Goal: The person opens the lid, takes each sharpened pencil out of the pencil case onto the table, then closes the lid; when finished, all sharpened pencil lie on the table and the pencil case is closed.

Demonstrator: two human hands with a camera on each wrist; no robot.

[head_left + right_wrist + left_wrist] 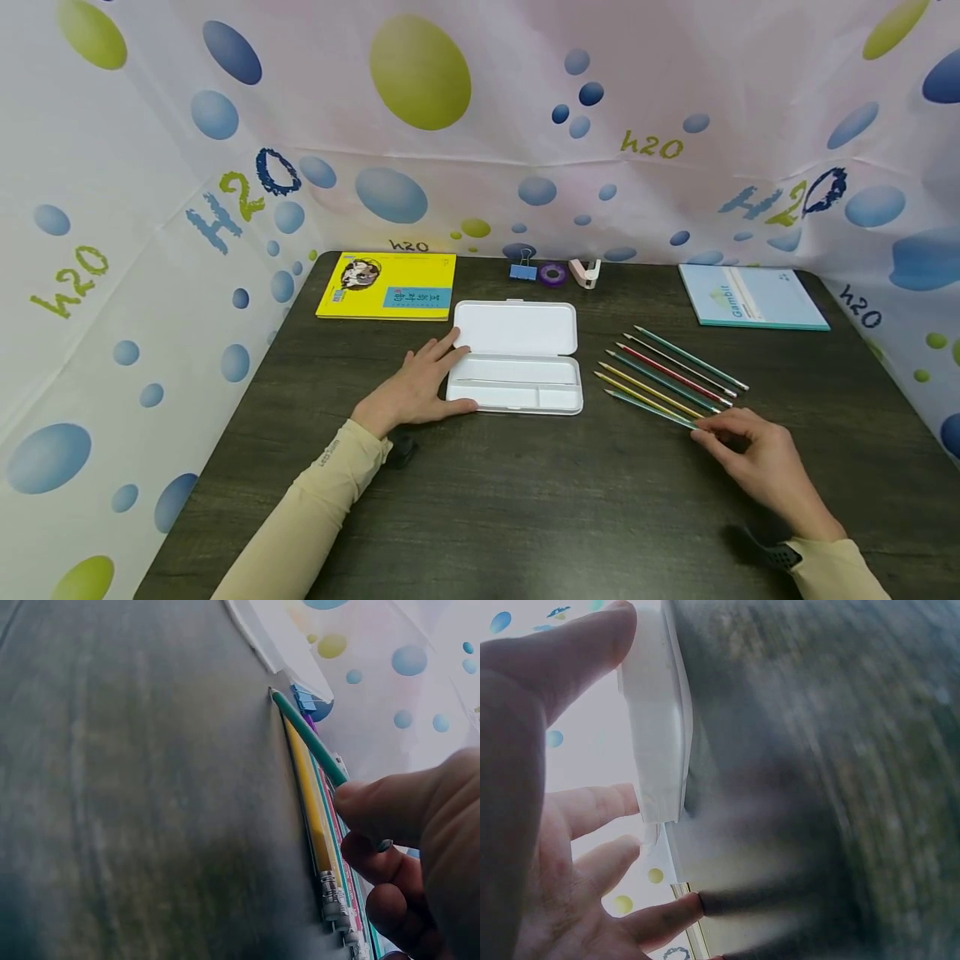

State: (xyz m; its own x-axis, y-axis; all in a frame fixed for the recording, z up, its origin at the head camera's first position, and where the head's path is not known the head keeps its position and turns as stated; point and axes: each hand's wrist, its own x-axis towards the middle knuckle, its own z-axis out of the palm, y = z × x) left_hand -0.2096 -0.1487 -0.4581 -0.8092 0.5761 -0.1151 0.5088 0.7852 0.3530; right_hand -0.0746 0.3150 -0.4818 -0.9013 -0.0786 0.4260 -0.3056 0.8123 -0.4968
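Note:
An opened white pencil case [514, 398] lies on the dark table, its lid folded back and its compartments bare. My left hand [417, 385] rests at the case's left side, fingers spread, thumb along the front corner; in the left wrist view the thumb and fingertips meet the white case [656, 712]. With thumb and fingers my right hand [757, 458] pinches the rear end of the nearest green pencil [648, 407]. In the right wrist view this green pencil [311, 736] slants above a yellow pencil [311, 802]. Several more pencils, among them a red one [660, 366], lie side by side beyond it.
A yellow book [420, 275] lies at the back left, a light blue notebook [757, 297] at the back right. Behind the case stand a blue binder clip [522, 272], a purple tape roll [553, 274] and a pink-and-white stapler [585, 273]. A patterned sheet hangs behind the table.

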